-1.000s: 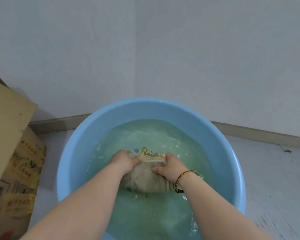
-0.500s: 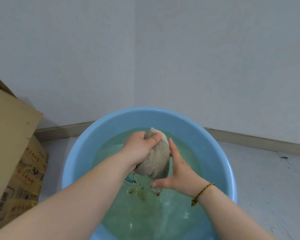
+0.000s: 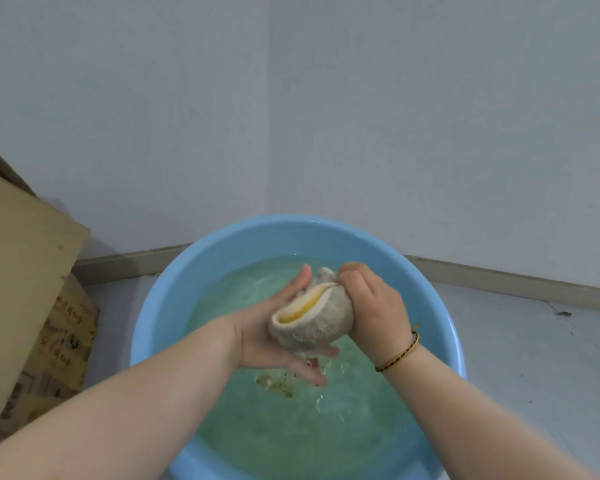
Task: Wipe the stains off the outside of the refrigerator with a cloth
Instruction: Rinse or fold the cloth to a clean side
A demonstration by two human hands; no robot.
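1. Both hands are kept above the water, with the wet cloth [image 3: 312,318] held between them. The left hand [image 3: 274,334] is spread open under the bundle, with the palm up and the fingers stretched toward the right, so that the weight is carried from below. The right hand [image 3: 374,303] is closed around the upper right part of the bundle, with the knuckles up, and a thin braided bracelet [image 3: 400,353] is worn on its wrist.
2. The cloth is bunched into a rounded beige lump, and a yellow edge is seen in its fold. It is judged that the cloth is being squeezed or wrung, because it is held over the basin and not in it.
3. Under the hands a round blue basin [image 3: 160,306] is placed on the floor. It is filled with greenish, cloudy water [image 3: 291,427], and some small brown bits are seen floating near the left fingertips. The cloth is held here probably so that the drops fall back into the basin and the floor [image 3: 534,358] is kept dry.
4. A cardboard box [image 3: 25,292] stands just beside the basin on the left, against the pale wall [image 3: 291,116].
5. No refrigerator is seen in this view, so the wiping itself is judged as not yet begun or interrupted for rinsing.
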